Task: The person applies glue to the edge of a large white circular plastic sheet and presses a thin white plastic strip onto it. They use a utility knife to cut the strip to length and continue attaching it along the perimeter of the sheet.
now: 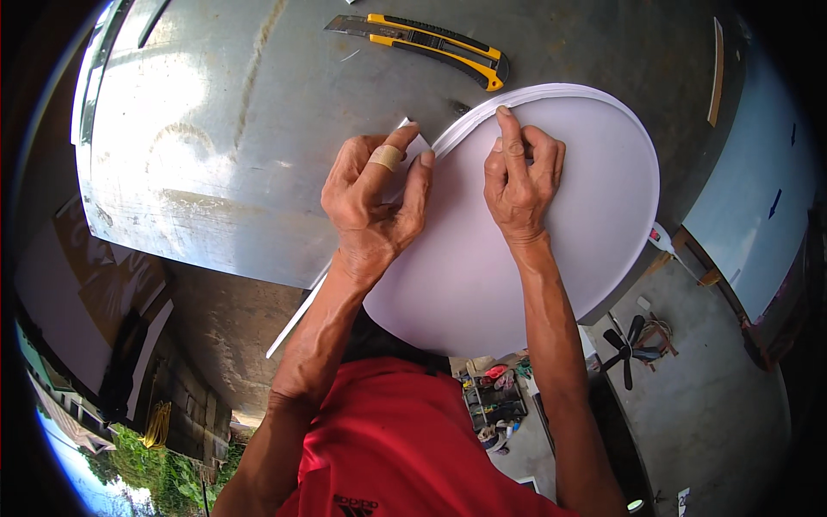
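A white round disc (551,233) lies on a grey metal table (215,129), its near part overhanging the table edge. The left hand (375,202) (a bandage on its forefinger) pinches the end of a thin white strip (297,314) at the disc's upper left rim, fingers closed on it; the strip trails down past the wrist. The right hand (519,185) rests flat on the disc, forefinger pressing the rim, holding nothing. A yellow-and-black utility knife (431,47) lies beyond, well apart.

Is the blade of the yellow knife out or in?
Out. The yellow knife lies on the metal table, its grey blade showing beyond the handle.
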A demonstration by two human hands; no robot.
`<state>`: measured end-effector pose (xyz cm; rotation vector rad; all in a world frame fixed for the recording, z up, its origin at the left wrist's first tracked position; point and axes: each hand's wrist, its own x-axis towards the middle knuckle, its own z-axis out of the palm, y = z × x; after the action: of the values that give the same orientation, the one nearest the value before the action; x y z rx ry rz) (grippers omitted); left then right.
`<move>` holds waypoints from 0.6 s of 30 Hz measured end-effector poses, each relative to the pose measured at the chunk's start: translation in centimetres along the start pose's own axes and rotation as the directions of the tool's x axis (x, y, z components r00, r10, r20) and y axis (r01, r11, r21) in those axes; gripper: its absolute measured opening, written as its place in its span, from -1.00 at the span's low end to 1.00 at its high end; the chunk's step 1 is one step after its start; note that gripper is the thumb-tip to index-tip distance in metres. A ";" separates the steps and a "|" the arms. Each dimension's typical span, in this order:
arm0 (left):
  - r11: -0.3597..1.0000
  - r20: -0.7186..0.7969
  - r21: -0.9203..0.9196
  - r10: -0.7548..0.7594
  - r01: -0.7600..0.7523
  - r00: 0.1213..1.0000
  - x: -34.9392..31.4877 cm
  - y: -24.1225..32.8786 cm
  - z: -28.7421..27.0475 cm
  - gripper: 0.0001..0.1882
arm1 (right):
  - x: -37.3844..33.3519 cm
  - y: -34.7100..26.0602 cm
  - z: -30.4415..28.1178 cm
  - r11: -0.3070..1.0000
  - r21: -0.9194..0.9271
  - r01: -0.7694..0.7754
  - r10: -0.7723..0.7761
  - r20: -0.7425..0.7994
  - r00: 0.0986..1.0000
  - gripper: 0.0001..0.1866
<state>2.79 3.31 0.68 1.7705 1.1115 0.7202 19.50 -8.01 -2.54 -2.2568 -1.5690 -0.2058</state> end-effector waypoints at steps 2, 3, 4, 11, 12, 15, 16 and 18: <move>0.995 0.052 0.052 0.078 -0.081 0.996 -0.1 -0.1 -0.5 -0.65 | 0.0 0.0 0.0 1.000 -0.003 0.001 -0.001 0.004 1.000 -0.48; 0.990 0.080 0.076 0.117 -0.123 0.990 -0.2 -0.1 -0.6 -0.65 | 0.1 0.1 -0.1 1.000 -0.008 0.001 0.000 0.009 1.000 -0.48; 0.983 0.069 0.111 0.136 -0.143 0.988 -0.3 -0.2 -0.4 -0.69 | 0.2 0.0 -0.1 1.000 -0.012 0.001 0.000 0.012 1.000 -0.49; 0.940 0.079 0.234 0.237 -0.249 0.968 -0.6 -0.9 0.5 -0.83 | 0.2 0.0 0.0 1.000 -0.010 0.006 -0.006 0.012 1.000 -0.50; 0.939 0.070 0.238 0.239 -0.249 0.968 -0.6 -0.9 0.6 -0.84 | 0.2 0.0 0.0 1.000 -0.012 0.006 -0.006 0.013 1.000 -0.50; 0.937 0.049 0.246 0.243 -0.247 0.969 -0.8 -0.8 0.8 -0.86 | 0.1 0.1 0.0 1.000 -0.005 0.008 -0.008 0.010 1.000 -0.50; 0.939 0.044 0.243 0.241 -0.244 0.970 -0.8 -0.8 0.8 -0.86 | 0.1 0.1 0.1 1.000 -0.001 0.010 -0.010 0.007 1.000 -0.49; 0.943 0.032 0.237 0.234 -0.235 0.972 -0.9 -0.7 1.0 -0.86 | 0.2 0.1 0.1 1.000 -0.007 0.017 -0.017 0.000 1.000 -0.49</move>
<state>2.98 2.29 -0.34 2.1355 1.0293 0.7480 19.69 -7.84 -2.55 -2.2492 -1.5907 -0.2172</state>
